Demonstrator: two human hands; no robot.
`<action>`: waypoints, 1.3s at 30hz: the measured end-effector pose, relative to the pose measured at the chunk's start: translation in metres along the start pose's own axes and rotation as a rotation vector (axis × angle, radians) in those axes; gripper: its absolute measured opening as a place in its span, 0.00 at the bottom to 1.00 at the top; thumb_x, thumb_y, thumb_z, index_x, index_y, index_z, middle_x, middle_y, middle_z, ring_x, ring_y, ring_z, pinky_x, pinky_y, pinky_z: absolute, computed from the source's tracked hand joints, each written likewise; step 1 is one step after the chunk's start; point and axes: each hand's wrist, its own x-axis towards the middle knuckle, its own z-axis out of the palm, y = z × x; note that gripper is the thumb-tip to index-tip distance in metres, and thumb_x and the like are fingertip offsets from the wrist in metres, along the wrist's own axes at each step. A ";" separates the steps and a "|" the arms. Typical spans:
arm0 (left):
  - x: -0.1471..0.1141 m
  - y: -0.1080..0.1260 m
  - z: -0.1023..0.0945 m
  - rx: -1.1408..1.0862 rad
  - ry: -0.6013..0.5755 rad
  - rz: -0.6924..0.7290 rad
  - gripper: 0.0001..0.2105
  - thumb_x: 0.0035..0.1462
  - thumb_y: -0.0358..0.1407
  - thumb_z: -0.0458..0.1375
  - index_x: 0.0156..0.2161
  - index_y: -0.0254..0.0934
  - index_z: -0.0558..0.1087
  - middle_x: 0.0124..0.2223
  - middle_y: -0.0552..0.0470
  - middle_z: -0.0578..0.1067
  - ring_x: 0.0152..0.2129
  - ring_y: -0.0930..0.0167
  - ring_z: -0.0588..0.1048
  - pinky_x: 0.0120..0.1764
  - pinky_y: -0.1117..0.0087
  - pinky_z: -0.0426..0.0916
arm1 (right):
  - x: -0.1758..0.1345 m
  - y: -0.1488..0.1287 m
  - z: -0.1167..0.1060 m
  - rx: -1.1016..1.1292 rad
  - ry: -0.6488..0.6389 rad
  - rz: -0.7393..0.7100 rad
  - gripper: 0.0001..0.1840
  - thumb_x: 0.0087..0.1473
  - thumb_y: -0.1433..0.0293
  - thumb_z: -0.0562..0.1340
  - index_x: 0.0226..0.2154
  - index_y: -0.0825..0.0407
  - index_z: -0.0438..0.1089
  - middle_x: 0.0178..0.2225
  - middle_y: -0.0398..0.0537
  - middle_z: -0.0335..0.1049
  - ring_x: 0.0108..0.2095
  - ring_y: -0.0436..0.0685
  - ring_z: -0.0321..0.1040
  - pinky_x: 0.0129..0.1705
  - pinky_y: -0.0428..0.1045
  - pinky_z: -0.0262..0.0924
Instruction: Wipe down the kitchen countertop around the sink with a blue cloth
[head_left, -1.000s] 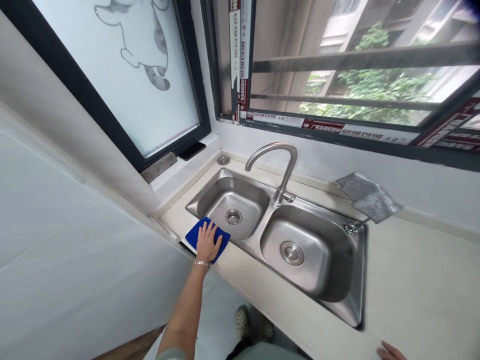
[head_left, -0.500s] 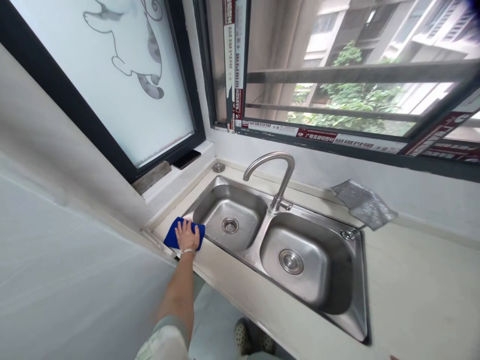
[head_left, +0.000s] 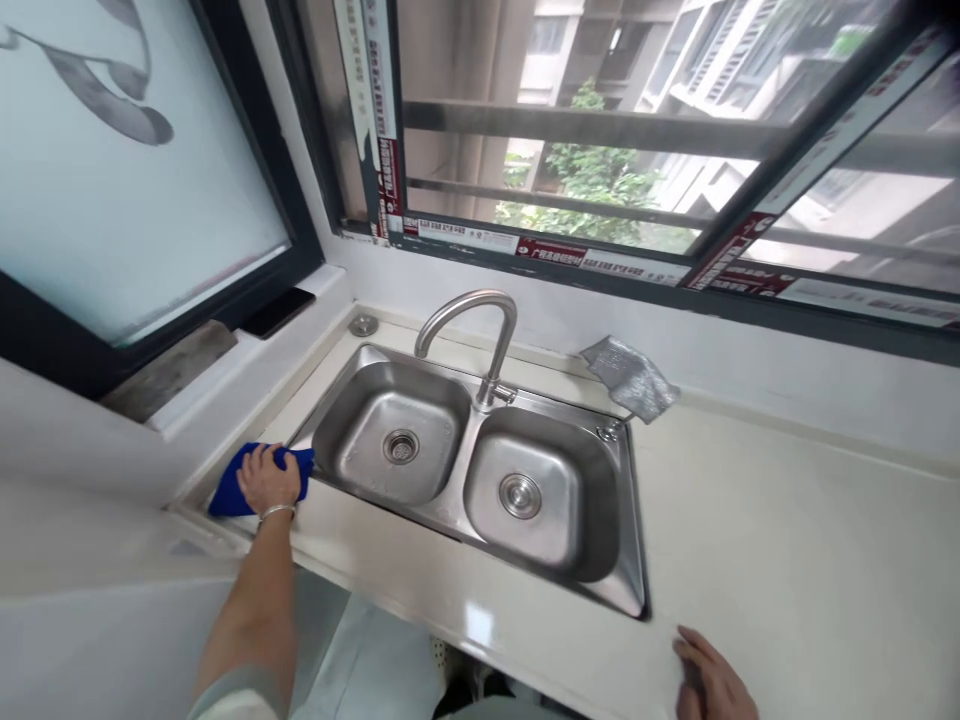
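My left hand (head_left: 268,480) presses down on a blue cloth (head_left: 229,492) at the left end of the counter, its fingers curled over the bunched fabric. Just right of that hand is the rim of a steel double sink (head_left: 457,515), with a drain in each basin. At the lower right, my right hand (head_left: 716,683) rests by the counter's front edge. Its fingers are slightly bent and apart, and I see nothing held in it. The lower part of this hand is cut off by the frame.
A curved faucet (head_left: 501,345) rises behind the sink. Silvery wrapping (head_left: 628,378) sticks up at the sink's back right corner. A round metal drain cover (head_left: 364,325) lies at the back left. On the ledge sits a dark phone-like slab (head_left: 279,313), near the frosted window (head_left: 150,200).
My view has shifted right. My left hand's fingers, flatter before, are now more curled on the cloth, which looks more bunched. My right hand has come into view at the lower right.
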 end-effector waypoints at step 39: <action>-0.257 0.141 -0.022 0.166 -0.305 0.614 0.26 0.64 0.42 0.49 0.63 0.34 0.66 0.67 0.38 0.62 0.67 0.51 0.50 0.66 0.45 0.46 | 0.011 -0.016 -0.007 0.130 -0.012 0.156 0.19 0.54 0.71 0.52 0.49 0.49 0.63 0.56 0.54 0.65 0.55 0.65 0.65 0.53 0.61 0.63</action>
